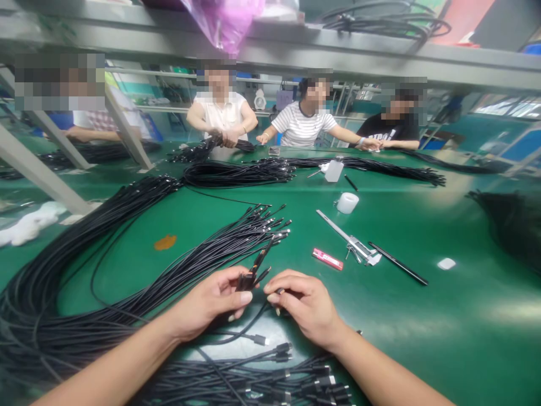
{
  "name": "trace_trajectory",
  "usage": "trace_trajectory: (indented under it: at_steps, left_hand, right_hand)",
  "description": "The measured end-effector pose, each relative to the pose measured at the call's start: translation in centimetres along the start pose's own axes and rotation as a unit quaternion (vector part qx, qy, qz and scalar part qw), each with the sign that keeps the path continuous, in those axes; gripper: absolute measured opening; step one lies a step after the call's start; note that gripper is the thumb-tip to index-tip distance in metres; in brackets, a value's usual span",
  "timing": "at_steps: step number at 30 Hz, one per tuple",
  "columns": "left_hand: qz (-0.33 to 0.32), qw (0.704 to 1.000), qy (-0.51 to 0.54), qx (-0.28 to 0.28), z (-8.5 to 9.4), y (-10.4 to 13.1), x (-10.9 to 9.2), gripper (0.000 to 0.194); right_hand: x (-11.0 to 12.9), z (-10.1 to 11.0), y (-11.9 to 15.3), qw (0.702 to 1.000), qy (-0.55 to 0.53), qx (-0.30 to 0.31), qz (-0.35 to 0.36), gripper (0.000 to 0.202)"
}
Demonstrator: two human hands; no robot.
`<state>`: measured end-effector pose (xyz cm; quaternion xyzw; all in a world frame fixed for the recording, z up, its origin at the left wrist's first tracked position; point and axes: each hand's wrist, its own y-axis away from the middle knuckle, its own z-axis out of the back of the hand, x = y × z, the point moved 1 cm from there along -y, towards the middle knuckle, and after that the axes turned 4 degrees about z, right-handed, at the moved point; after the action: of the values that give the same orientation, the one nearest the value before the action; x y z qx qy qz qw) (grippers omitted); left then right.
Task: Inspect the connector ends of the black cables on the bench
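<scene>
My left hand (228, 293) is closed round several black cable ends (249, 279), whose tips stick up past the fingers. Close beside it on the right, my right hand (296, 301) pinches the end of one black cable (256, 318) between thumb and fingers. A thick bundle of black cables (203, 256) curves across the left side, its metal-tipped ends fanned out beyond my hands. More cables with black plugs (325, 383) lie below my hands at the bottom edge.
On the green table (401, 338) lie a caliper (344, 228), a black pen-like rod (399, 264), a red-and-white packet (328, 259), a white roll (347, 202) and a white bottle (333, 170). Several people sit or stand opposite, handling cables. A metal shelf beam (169, 42) crosses above.
</scene>
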<state>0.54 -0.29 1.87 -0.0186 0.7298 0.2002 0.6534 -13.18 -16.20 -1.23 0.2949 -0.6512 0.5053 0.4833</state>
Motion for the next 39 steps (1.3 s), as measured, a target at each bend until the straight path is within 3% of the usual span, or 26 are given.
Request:
trace_trajectory:
  at_steps: [7,15,19,33,39]
  left_hand:
    - [0.003,1.0,0.011,0.025,0.1,0.1,0.2,0.029]
    - [0.018,0.999,-0.001,0.047,0.2,0.3,0.2,0.027]
    - [0.031,0.998,-0.025,0.058,0.0,0.3,0.3,0.025]
    - [-0.011,0.999,-0.024,0.018,-0.2,0.0,0.5,0.03]
    - [0.002,0.999,-0.043,0.028,-0.6,-0.2,0.5,0.029]
  right_hand:
    - [0.5,0.0,0.0,0.997,0.05,0.02,0.06,0.018]
    - [0.4,-0.2,0.3,0.998,0.068,-0.01,0.005,0.014]
    - [0.9,-0.4,0.2,0.997,0.077,-0.012,0.01,0.014]
    - [1.8,-1.1,0.9,0.989,0.132,-0.028,0.066,0.005]
    - [1.4,-1.2,0.8,0.988,0.142,-0.044,0.045,0.018]
